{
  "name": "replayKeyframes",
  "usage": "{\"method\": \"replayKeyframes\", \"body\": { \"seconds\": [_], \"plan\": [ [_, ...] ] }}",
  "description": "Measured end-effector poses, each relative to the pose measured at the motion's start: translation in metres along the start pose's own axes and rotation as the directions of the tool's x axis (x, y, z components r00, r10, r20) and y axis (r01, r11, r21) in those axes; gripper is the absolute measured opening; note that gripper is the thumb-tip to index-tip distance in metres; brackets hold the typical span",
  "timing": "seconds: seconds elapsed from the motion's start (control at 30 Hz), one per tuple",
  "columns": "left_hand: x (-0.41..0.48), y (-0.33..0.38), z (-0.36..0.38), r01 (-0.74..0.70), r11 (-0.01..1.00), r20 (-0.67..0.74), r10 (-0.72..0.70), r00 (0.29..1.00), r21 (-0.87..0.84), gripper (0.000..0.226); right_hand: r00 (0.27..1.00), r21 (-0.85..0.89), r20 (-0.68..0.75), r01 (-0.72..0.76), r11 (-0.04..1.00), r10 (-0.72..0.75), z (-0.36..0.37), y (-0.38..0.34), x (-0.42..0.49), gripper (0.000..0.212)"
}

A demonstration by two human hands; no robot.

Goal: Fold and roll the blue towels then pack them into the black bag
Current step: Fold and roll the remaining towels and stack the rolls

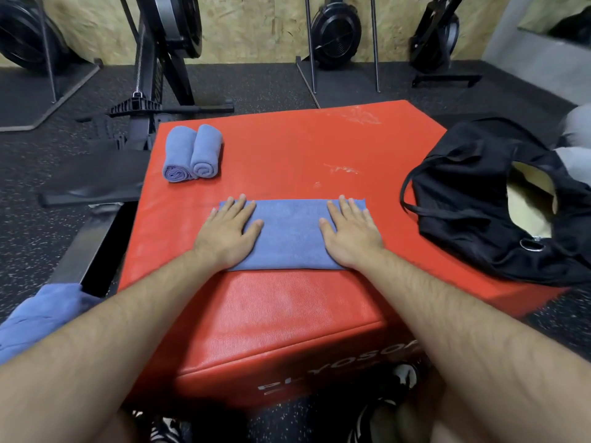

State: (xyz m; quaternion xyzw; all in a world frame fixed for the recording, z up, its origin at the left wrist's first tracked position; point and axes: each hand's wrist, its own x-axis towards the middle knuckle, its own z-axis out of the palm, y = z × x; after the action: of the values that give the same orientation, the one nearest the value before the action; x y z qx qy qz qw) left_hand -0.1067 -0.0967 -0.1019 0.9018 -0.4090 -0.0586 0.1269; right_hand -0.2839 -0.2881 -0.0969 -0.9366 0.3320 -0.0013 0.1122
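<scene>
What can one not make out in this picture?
1. Head view, black bag: its folds hide the inside except a pale patch; the right edge cuts it off.
2. Head view, loose blue towel, lower left: cut by the frame edge, partly behind the left forearm.
3. Head view, white lettering on the red box: blurred, partly behind the right forearm.

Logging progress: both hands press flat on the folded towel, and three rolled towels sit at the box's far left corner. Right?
No: the head view shows two rolled towels, not three, at the far left corner of the box. The left hand and right hand do press flat on the folded towel.
</scene>
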Motion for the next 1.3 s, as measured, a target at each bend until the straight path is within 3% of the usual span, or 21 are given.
{"method": "replayKeyframes", "body": {
  "seconds": [0.13,0.3,0.47,0.6,0.8,0.93,1.07,1.17,1.3],
  "plan": [
    [-0.002,-0.014,-0.005,0.021,1.000,0.023,-0.021,1.000,-0.016,0.064,1.000,0.017,0.012,-0.026,1.000,0.025,-0.006,0.013,-0.003,0.063],
    [-0.001,-0.007,-0.008,0.021,0.999,0.028,-0.022,0.999,0.048,0.065,0.999,-0.088,-0.040,0.028,0.996,-0.032,-0.010,-0.004,-0.007,0.063],
    [0.004,0.014,-0.006,-0.131,0.991,0.033,0.131,0.991,0.020,0.051,0.967,-0.174,-0.142,0.184,0.967,-0.210,-0.020,-0.049,-0.021,0.036],
    [0.014,0.020,-0.005,-0.169,0.986,0.064,0.168,0.984,0.007,0.048,0.985,-0.128,-0.045,0.161,0.979,-0.168,-0.021,-0.074,-0.029,0.037],
    [0.008,0.015,-0.018,-0.177,0.970,-0.036,0.185,0.982,0.167,0.045,0.992,-0.130,0.072,0.111,0.985,-0.103,-0.020,-0.083,-0.028,0.052],
    [-0.005,0.018,-0.031,-0.123,0.970,-0.038,0.134,0.990,0.210,0.037,0.976,-0.129,0.087,0.212,0.969,-0.202,-0.017,-0.066,-0.013,0.057],
    [-0.030,0.024,-0.034,-0.109,0.988,-0.041,0.114,0.993,0.108,0.028,0.959,-0.164,-0.001,0.281,0.946,-0.285,-0.022,-0.042,-0.007,0.047],
    [-0.050,0.024,-0.030,-0.168,0.984,-0.060,0.172,0.983,0.066,0.025,0.923,-0.113,-0.043,0.376,0.920,-0.383,-0.030,-0.033,-0.014,0.032],
    [-0.069,0.017,-0.026,-0.322,0.937,-0.111,0.338,0.935,0.136,0.031,0.866,-0.006,0.019,0.499,0.867,-0.499,-0.039,-0.021,-0.036,0.016]
  ]
}}
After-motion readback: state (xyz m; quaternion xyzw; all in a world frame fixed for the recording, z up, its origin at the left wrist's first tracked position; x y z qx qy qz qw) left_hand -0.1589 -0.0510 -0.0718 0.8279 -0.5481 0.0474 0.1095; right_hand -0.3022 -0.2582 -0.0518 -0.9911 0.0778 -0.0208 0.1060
